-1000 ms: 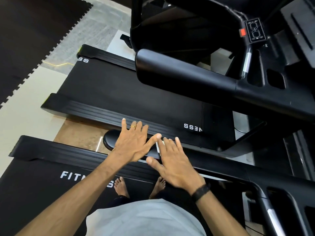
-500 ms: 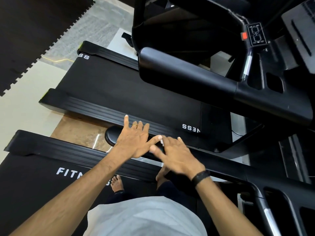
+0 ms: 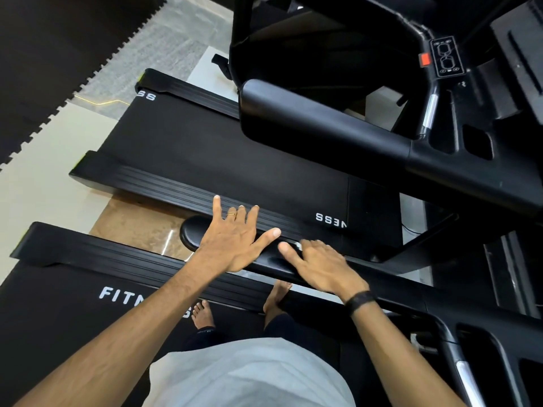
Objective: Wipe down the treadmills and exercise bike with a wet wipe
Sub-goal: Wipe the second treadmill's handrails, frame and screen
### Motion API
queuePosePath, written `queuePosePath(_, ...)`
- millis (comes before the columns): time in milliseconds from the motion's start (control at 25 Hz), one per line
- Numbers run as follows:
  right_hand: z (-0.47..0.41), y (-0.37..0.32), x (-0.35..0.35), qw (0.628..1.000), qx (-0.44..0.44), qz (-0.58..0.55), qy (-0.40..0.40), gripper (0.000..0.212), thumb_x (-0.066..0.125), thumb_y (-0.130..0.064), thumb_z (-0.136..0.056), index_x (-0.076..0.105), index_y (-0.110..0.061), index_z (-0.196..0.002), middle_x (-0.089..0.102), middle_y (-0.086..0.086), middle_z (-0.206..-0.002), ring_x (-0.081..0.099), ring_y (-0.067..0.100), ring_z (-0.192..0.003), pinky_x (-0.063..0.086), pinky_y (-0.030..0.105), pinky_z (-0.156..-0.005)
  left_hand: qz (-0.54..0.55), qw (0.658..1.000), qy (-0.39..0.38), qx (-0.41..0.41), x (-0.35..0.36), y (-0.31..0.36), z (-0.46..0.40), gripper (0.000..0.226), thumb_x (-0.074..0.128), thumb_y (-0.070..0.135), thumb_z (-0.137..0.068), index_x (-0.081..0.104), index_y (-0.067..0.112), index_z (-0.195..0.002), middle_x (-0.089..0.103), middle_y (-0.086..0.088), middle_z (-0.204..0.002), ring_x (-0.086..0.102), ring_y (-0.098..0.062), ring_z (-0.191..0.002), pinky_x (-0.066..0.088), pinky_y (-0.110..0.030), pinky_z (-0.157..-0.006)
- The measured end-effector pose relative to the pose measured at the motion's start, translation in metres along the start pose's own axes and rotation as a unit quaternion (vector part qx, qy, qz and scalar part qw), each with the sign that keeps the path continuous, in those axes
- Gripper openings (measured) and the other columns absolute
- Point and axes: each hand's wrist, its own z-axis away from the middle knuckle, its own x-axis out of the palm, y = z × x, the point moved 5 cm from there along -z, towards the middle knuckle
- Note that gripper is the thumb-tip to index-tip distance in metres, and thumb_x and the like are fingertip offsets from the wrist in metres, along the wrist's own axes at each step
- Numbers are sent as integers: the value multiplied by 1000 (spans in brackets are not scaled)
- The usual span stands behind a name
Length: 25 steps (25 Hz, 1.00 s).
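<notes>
I stand barefoot on the near treadmill (image 3: pixel 58 304), whose belt reads "FITN". Its black handrail (image 3: pixel 189 233) runs across the middle of the view. My left hand (image 3: pixel 232 242) rests flat on the rail's rounded end, fingers spread and straight. Just to its right, my right hand (image 3: pixel 321 267) lies over the rail with its fingers curled down on a white wet wipe (image 3: pixel 298 246); only a small corner of the wipe shows by the fingertips. A second treadmill (image 3: pixel 205 160) lies parallel beyond the rail.
The far treadmill's thick black handrail (image 3: pixel 323 136) and console with a red button (image 3: pixel 425 59) fill the upper right. Tiled floor (image 3: pixel 38 183) and dark interlocking mats (image 3: pixel 44 54) lie at left. A brown floor strip (image 3: pixel 138 224) separates the two decks.
My right hand's fingers have gone from flat to curled over the wipe on the rail, and the wipe is now almost hidden. My left hand has stayed on the rail's end.
</notes>
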Motion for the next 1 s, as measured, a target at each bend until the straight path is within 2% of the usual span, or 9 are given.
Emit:
queuePosePath(160,38,-43,26,987,-150,41,44,121,-7,-92,-74,-1,-7,-160,-3,13,-168,-10,21,-155,-3,39,-126,6,1000,14,5,-1,1,2,99,-15,75,-89,8,9,-159,27,-19,-161,24,-31,-150,-17,-61,-117)
queuePosePath(280,69,-5,35,985,-147,66,56,113,-14,-90,-76,-15,-13,-159,-21,4,-165,-28,10,-149,-12,34,-124,5,1000,15,11,1,0,0,101,-17,76,-87,7,8,-159,27,-19,-161,24,-32,-150,-16,-62,-117)
queuePosePath(360,58,23,29,996,-69,47,39,119,-18,-92,-71,-7,-14,-161,-12,4,-167,-18,11,-153,-9,30,-124,1,1000,17,16,1,1,0,104,-20,76,-84,7,8,-159,28,-19,-161,25,-32,-150,-15,-63,-118)
queuePosePath(520,-13,6,3,998,13,-60,-27,111,-7,-87,-74,51,-21,-142,53,5,-147,44,27,-139,31,41,-105,10,1000,24,17,1,0,-2,103,-21,73,-83,8,9,-159,28,-18,-161,25,-29,-150,-16,-61,-118)
queuePosePath(640,-15,-25,2,991,-70,-112,-22,91,-3,-75,-89,51,-23,-143,54,0,-145,44,24,-138,29,41,-109,22,999,19,15,2,-3,-2,98,-22,69,-87,8,9,-159,29,-16,-161,25,-28,-150,-13,-62,-119)
queuePosePath(720,10,-14,8,988,-122,-94,7,100,-8,-80,-83,40,-25,-151,43,-8,-154,31,14,-147,21,31,-117,24,999,25,14,1,-4,-1,98,-22,68,-87,9,8,-159,30,-16,-161,26,-28,-150,-13,-61,-119)
queuePosePath(800,24,20,4,991,-97,-87,13,111,-14,-89,-75,32,-28,-156,32,-12,-160,23,8,-150,14,27,-122,23,999,27,16,1,-1,-1,101,-24,69,-85,9,8,-158,30,-17,-160,27,-28,-149,-14,-61,-119)
queuePosePath(920,0,48,-6,990,40,-109,-80,95,-3,-80,-87,40,-27,-153,37,-1,-160,29,21,-149,20,38,-118,31,999,25,8,0,-1,0,100,-23,69,-86,7,8,-159,29,-17,-160,27,-29,-149,-14,-61,-118)
queuePosePath(1000,-25,30,-9,978,72,-135,-141,95,-1,-80,-88,31,-24,-157,26,4,-164,21,25,-153,13,42,-121,33,999,29,5,-1,-1,-1,105,-26,70,-82,8,8,-159,32,-15,-159,29,-28,-149,-15,-60,-119)
